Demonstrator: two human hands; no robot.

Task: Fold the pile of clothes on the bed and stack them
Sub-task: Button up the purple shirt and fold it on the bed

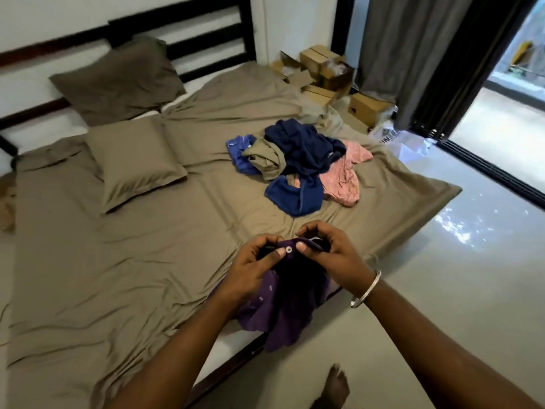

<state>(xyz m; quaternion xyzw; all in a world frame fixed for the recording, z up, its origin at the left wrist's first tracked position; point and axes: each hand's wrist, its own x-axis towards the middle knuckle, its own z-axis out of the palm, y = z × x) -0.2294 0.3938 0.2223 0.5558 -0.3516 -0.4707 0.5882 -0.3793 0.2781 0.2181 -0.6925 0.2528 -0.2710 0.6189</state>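
Both hands work at one purple shirt [274,314] held over the near edge of the bed [118,276]. The left hand [253,270] and the right hand [330,255] each pinch its top edge beside a white button [288,249], fingers curled into the cloth, while the rest hangs down past the mattress. Farther up the bed lies the unfolded pile of clothes [298,160]: navy, blue, olive and pink pieces tangled together. Two pillows [132,163] rest near the headboard. A bangle [365,289] circles the right wrist.

dark print on white plastic bag [392,137] beside bed, too blurred to read
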